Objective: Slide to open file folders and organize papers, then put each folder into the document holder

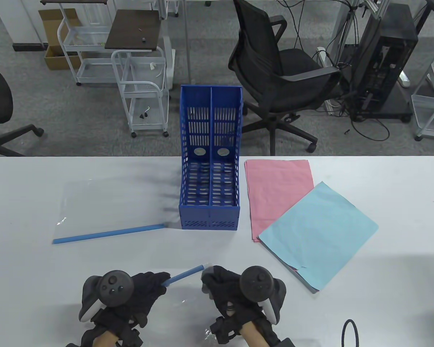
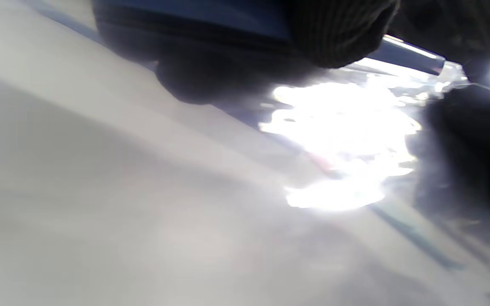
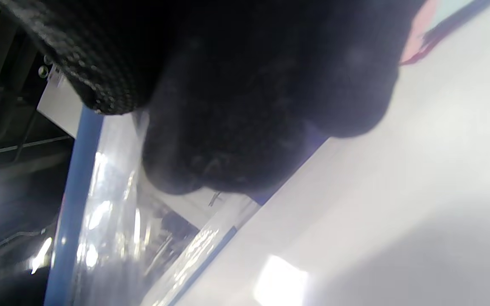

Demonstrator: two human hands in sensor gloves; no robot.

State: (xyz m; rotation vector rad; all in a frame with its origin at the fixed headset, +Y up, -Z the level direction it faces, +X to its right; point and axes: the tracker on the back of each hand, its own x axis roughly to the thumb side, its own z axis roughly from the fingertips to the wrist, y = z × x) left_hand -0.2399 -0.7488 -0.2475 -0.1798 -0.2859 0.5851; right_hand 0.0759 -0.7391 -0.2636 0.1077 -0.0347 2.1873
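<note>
Table view: left hand [image 1: 124,294] is wrapped around the blue slide bar [image 1: 186,273] of a clear folder [image 1: 182,307] at the near edge, right hand [image 1: 235,291] pinches that folder's corner by the bar's tip. A second clear folder [image 1: 112,206] lies far left beside the blue document holder [image 1: 210,162]; pink papers [image 1: 278,188] and blue papers [image 1: 318,231] sit right.

Left wrist view: blurry, mostly glare.

Right wrist view: dark fingers [image 3: 228,106] on shiny plastic next to the bar.

Table view bright, sharp; wrist views blurred, perhaps overexposed by glare.
</note>
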